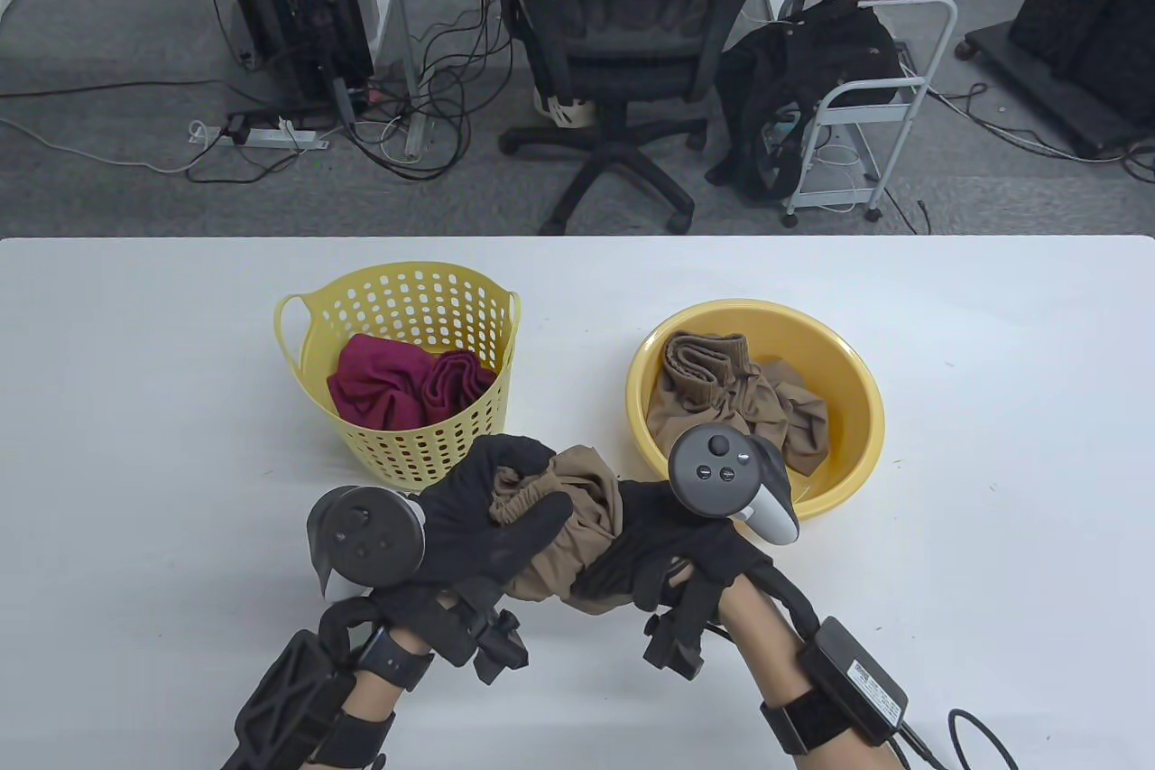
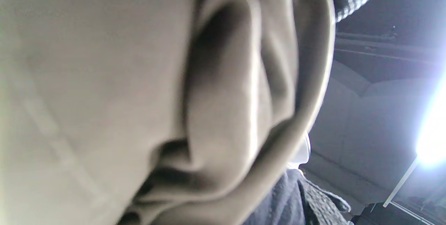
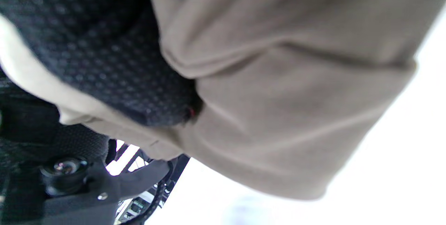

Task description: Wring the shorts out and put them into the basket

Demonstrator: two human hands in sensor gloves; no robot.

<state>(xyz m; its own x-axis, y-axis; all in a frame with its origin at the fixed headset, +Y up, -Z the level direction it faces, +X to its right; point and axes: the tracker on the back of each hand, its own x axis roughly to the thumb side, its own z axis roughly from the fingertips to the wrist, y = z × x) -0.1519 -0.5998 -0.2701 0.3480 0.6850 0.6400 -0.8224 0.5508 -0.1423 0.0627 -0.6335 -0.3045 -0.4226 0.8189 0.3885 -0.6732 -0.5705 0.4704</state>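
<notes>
While both gloved hands clamp it from either end, the tan shorts [image 1: 577, 526] hang bunched into a thick, creased roll above the near part of the white table [image 1: 135, 445], in front of the gap between the 2 yellow containers. The cloth looks soft and matte, with a gathered elastic waistband showing at the top of the bundle. The left hand [image 1: 492, 517] curls its fingers [image 1: 532, 526] over the waistband end; the right hand [image 1: 677, 553] wraps round the other end, so both are closed tight on the fabric. In the left wrist view the folds fill nearly everything, blurred and pale; in the right wrist view a dotted, knitted black glove finger [image 3: 104, 61] presses into the smooth tan cloth.

Behind the left hand stands the basket [image 1: 397, 310], a round yellow plastic tub with perforated walls and 2 loop handles, holding crumpled maroon cloth [image 1: 397, 386]. To its right sits a smooth, round yellow basin [image 1: 848, 373] with another tan garment [image 1: 731, 400] heaped inside, its ribbed band uppermost. A grey tracker [image 1: 717, 472] sits on the back of the right hand.
</notes>
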